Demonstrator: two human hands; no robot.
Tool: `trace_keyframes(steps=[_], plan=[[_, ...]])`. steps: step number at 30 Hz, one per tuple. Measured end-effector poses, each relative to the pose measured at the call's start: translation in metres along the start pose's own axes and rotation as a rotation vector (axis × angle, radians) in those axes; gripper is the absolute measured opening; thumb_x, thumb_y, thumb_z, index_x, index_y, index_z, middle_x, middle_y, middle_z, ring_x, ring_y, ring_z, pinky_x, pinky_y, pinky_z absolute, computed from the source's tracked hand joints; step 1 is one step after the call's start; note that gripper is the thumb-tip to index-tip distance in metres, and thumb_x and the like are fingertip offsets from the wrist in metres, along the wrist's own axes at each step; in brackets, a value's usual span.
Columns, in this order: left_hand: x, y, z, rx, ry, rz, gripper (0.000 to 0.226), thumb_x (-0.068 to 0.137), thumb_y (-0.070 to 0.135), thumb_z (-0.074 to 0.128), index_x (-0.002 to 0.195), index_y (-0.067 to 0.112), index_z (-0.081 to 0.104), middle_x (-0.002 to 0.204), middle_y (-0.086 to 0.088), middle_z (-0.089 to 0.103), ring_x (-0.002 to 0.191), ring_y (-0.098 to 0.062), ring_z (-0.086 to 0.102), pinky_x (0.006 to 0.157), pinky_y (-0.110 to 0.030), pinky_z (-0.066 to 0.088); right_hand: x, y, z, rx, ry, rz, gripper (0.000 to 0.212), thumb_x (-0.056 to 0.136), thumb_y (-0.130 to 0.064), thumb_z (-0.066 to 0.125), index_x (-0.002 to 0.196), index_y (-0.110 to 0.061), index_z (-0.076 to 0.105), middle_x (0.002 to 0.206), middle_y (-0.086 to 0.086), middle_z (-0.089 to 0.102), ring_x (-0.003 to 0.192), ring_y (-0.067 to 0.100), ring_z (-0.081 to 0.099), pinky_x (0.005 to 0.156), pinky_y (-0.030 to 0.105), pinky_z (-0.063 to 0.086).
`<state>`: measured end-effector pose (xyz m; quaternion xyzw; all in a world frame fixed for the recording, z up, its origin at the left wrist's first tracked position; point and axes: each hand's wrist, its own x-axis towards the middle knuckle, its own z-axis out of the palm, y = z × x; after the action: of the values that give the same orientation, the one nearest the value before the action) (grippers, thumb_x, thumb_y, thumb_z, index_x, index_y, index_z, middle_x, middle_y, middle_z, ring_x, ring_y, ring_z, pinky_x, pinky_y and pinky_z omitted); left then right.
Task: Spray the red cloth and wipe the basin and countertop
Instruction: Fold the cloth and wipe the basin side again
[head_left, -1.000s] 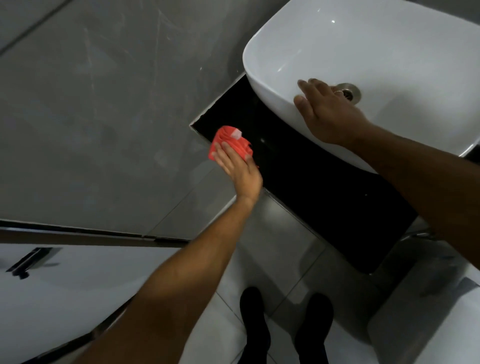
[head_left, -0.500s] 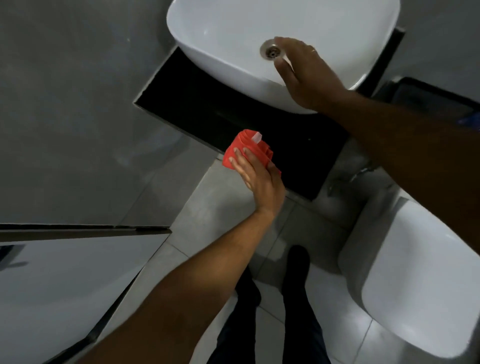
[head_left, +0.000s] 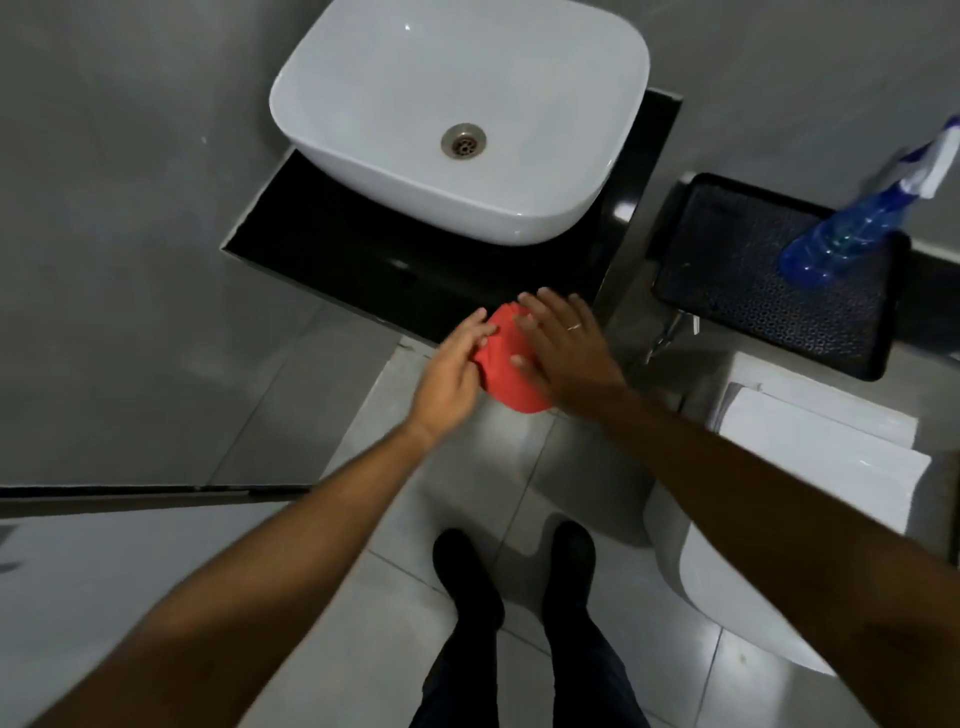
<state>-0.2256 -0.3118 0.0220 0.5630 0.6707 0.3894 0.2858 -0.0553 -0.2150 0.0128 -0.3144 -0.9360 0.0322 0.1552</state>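
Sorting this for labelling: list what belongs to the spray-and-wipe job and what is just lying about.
For the job:
red cloth, between left hand and right hand
blue spray bottle
white basin
black countertop

Lying about:
black tray under the bottle
toilet

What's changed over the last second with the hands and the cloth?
The right hand has left the basin rim and come down to meet the red cloth. The left hand pulled the cloth off the black countertop toward the body, and both hands now press it between them over the floor. Unchanged: the left hand's grip on the cloth. The blue spray bottle stands untouched on the dark tray.
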Motion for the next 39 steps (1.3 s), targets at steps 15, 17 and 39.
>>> trace_keyframes(steps=[15, 17, 39], plan=[[0.187, 0.070, -0.032, 0.866, -0.176, 0.451, 0.059, 0.106, 0.047, 0.016, 0.159, 0.021, 0.017, 0.168, -0.013, 0.007, 0.154, -0.037, -0.001, 0.123, -0.057, 0.003, -0.012, -0.028, 0.059, -0.115, -0.069, -0.005, 0.059, 0.095, -0.035, 0.043, 0.147, -0.023, 0.017, 0.150, 0.023, 0.026, 0.138, 0.046, 0.013, 0.107, 0.064, 0.016], [0.198, 0.071, -0.028, 0.919, -0.241, 0.437, 0.064, 0.103, 0.053, 0.007, 0.160, 0.023, 0.009, 0.168, -0.011, 0.001, 0.154, -0.036, -0.006, 0.123, -0.058, -0.001, -0.028, -0.022, 0.059, -0.049, 0.000, 0.082, 0.059, 0.095, -0.039, 0.043, 0.146, -0.021, 0.021, 0.151, 0.023, 0.024, 0.139, 0.046, 0.011, 0.107, 0.063, 0.019], [0.215, 0.060, -0.021, 0.980, -0.390, 0.578, 0.060, 0.105, 0.045, 0.004, 0.160, 0.020, 0.004, 0.169, -0.006, 0.000, 0.155, -0.028, -0.007, 0.124, -0.059, 0.007, 0.159, 0.212, 0.039, 0.614, 0.400, 0.991, 0.057, 0.096, -0.020, 0.048, 0.143, 0.000, 0.023, 0.145, 0.034, 0.024, 0.129, 0.046, 0.031, 0.107, 0.049, 0.027]])
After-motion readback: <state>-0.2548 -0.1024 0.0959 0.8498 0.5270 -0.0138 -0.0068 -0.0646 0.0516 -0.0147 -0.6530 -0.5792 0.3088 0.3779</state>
